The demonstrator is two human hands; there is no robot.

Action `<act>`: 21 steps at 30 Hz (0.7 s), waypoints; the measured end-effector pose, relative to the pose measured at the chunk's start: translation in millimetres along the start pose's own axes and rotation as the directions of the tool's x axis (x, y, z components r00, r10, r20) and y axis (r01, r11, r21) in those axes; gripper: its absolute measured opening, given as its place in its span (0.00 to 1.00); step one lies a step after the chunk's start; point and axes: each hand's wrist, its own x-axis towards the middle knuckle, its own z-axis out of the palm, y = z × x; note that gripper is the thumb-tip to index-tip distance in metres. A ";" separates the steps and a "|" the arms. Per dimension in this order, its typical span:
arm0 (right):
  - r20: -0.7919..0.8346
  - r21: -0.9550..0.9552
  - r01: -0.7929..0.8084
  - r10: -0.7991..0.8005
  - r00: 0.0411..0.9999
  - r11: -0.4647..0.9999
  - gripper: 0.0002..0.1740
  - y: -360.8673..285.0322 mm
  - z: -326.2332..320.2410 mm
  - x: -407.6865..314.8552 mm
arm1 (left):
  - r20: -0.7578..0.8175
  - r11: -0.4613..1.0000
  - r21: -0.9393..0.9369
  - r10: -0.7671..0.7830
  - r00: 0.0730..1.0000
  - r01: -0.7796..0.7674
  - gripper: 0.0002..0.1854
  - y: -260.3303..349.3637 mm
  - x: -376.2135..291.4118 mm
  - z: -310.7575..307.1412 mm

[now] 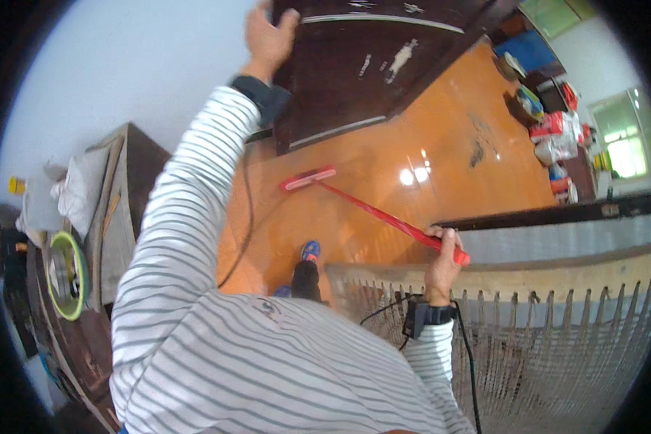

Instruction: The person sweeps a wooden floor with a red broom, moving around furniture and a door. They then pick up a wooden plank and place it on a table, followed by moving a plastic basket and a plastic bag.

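Note:
My right hand (444, 260) is closed around the upper end of the red handle of a push broom (380, 214). The broom's red head (307, 178) rests on the orange floor (450, 157), ahead of my blue shoes. My left hand (271, 35) is raised at the left edge of a dark brown wooden door (342, 81) with scuffed, pale patches. Its thumb and fingers are apart, and it seems to touch the door's edge. Both wrists wear black bands.
A woven-cord bed frame (499, 276) stands close on my right. At the left are a wooden cabinet (141, 173), a white sack (84, 190) and a green-rimmed basin (81, 271). Bags (559, 135) line the far wall. A dark cable (249, 217) lies on the floor.

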 end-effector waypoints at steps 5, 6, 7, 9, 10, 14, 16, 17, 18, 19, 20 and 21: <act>0.220 0.005 0.063 -0.063 0.973 0.998 0.15 11.1 7.6 21.6 | -0.010 0.993 -0.031 -0.110 0.994 0.110 0.32 -21.8 102.2 28.1; 0.256 -0.050 0.048 -0.034 0.966 0.998 0.14 12.8 11.9 28.0 | 0.057 1.000 0.012 0.005 0.998 -0.005 0.40 -32.1 121.8 26.9; 0.288 -0.099 0.036 -0.006 0.958 0.994 0.14 14.6 17.0 33.8 | 0.129 0.992 0.041 0.115 0.985 -0.121 0.49 -39.3 135.6 30.6; 0.337 -0.148 0.002 0.049 0.940 0.989 0.13 16.2 27.4 45.5 | 0.243 0.996 -0.091 0.015 0.970 0.007 0.46 -51.7 150.6 47.0; 0.356 -0.143 -0.019 0.069 0.932 0.990 0.12 16.0 33.3 51.0 | 0.255 0.991 -0.134 0.052 0.966 -0.018 0.46 -58.2 156.2 51.2; 0.370 -0.177 -0.113 0.172 0.913 0.978 0.12 8.1 52.4 64.5 | 0.342 0.966 -0.184 -0.109 0.933 0.180 0.47 -67.9 166.6 56.4; 0.345 -0.045 -0.168 0.173 0.923 0.985 0.14 2.6 65.1 66.3 | 0.325 0.974 -0.138 -0.125 0.937 0.178 0.45 -62.9 163.0 56.4; 0.333 0.053 -0.161 0.135 0.933 0.985 0.15 -0.6 71.7 67.0 | 0.315 0.968 -0.162 -0.134 0.940 0.192 0.44 -58.5 160.1 55.7; 0.279 0.096 -0.089 0.059 0.958 0.991 0.15 -4.1 77.9 66.9 | 0.344 0.942 -0.242 -0.141 0.928 0.233 0.42 -52.4 156.8 55.9; 0.218 0.132 -0.013 -0.016 0.976 0.991 0.16 -8.3 82.9 67.2 | 0.351 0.950 -0.253 -0.086 0.932 0.183 0.42 -45.4 153.2 56.3; 0.155 0.159 0.065 -0.090 0.984 0.985 0.17 -13.2 87.6 66.3 | 0.367 0.948 -0.274 -0.051 0.929 0.160 0.41 -38.0 148.5 56.5; 0.024 0.216 0.030 -0.036 0.999 0.976 0.17 -19.6 90.8 63.0 | 0.393 0.948 -0.286 -0.014 0.919 0.137 0.39 -30.0 143.8 55.8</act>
